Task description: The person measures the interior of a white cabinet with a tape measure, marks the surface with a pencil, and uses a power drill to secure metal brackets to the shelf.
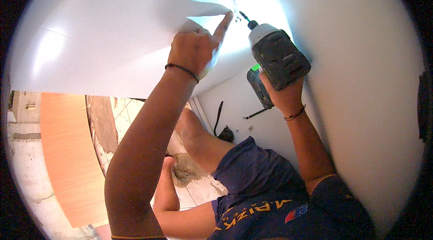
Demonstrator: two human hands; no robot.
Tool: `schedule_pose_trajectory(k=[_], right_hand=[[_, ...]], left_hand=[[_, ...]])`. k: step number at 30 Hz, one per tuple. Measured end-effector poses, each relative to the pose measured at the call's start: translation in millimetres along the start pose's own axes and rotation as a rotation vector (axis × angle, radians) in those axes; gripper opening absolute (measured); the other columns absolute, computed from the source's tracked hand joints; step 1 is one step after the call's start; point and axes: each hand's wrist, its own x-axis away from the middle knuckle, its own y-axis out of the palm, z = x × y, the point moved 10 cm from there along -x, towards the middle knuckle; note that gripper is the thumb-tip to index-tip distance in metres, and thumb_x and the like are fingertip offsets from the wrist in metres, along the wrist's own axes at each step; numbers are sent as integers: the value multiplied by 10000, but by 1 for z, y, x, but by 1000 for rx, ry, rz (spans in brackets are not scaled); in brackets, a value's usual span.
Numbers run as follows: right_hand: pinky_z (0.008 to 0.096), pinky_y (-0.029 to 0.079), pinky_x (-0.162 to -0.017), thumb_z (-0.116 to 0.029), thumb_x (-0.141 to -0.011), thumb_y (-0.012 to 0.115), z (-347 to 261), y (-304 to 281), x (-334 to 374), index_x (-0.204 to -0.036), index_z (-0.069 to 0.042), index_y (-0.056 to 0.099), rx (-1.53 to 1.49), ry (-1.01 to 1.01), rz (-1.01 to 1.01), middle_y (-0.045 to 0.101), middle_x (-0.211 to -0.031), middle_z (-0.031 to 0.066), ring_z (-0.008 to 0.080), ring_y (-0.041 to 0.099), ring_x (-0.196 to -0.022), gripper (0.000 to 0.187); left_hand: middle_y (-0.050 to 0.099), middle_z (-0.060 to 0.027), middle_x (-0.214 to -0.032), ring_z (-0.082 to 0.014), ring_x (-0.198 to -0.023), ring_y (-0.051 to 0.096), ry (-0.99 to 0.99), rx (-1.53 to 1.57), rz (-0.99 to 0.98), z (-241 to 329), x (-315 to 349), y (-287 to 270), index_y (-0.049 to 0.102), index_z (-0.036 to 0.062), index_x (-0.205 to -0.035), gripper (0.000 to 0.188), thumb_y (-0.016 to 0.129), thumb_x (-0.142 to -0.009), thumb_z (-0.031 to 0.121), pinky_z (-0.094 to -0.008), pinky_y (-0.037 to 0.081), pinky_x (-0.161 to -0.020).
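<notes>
My right hand (284, 93) grips a cordless drill (279, 55), black and pale grey with a green accent. Its dark bit (244, 16) points up and left at a brightly lit corner of a white panel (112, 28). Close by the bit's tip is a small ring-like piece (238, 20), too glared to make out. My left hand (194, 50) has its index finger stretched toward that same spot, its tip at or very near the panel. The other fingers are curled in, and anything inside them is hidden. A dark band circles each wrist.
A white wall or panel (361, 59) rises close on the right. Below the drill, a black strapped item (226, 134), a thin dark rod (256, 113) and a small metal piece (251, 127) lie on a white surface. An orange wood-grain board (67, 150) stands left, beside stained floor tiles (122, 113).
</notes>
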Motion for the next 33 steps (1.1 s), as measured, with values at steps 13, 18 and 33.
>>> schedule_pose_trajectory(k=[13,18,33], right_hand=[[420,403,-911,-306,-838,613,50,8,78,-1120,-74,597,-201,402,-263,608,-1122,113,315,548,-1034,365],[453,382,-971,-260,-835,612,48,3,104,-1163,-69,577,-52,363,-420,576,-1169,153,351,514,-1093,381],[452,382,-968,-337,-784,686,44,24,186,-1286,-64,463,17,132,-576,505,-1246,155,353,473,-1132,613]], left_hand=[[596,-230,-972,-364,-762,620,-517,971,-87,26,103,100,392,18,-1311,545,501,-785,112,-442,510,-722],[594,-217,-1046,-319,-900,612,-1315,2174,-447,125,185,197,372,-55,-1291,468,482,-861,96,-407,505,-821],[562,-122,-1191,-253,-1139,535,-1193,3261,200,125,93,112,467,18,-1163,262,488,-931,139,-443,426,-994]])
